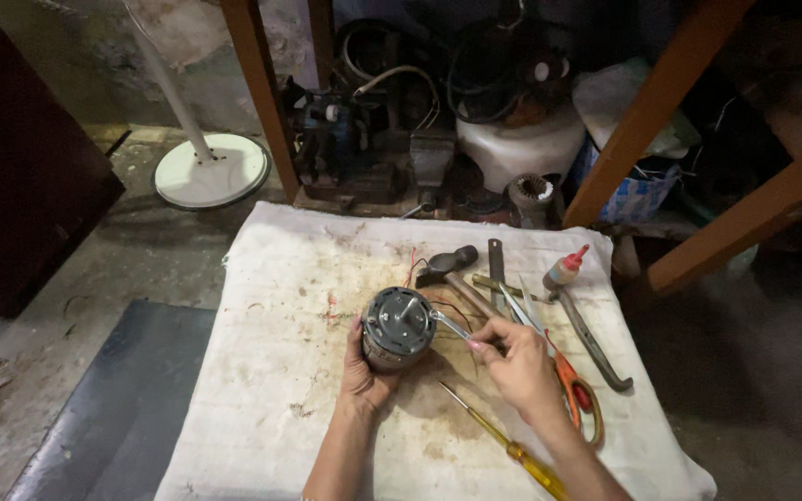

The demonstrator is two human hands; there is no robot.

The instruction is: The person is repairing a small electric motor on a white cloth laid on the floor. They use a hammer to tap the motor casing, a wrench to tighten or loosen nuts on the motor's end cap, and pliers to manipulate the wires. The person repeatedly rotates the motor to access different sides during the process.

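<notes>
Motor (397,327) — a small grey metal cylinder, likely heavy, rigid and smooth-sided, best gripped round its body — stands on the stained cloth (271,371). Left hand (364,371) cups its side, wrist low. Right hand (512,357) pinches a thin metal tool (449,325) against its top. Hammer (447,269), scissors (568,376) and yellow screwdriver (512,450) lie nearby.

The white cloth (271,371) lies bare to the left of the left hand (364,376), giving open passage there. Right of the right hand (517,362), a hammer (447,264), scissors (563,371), pliers (591,339) and glue bottle (563,269) crowd the way. The yellow screwdriver (512,450) lies across the near approach between the 2 forearms.
</notes>
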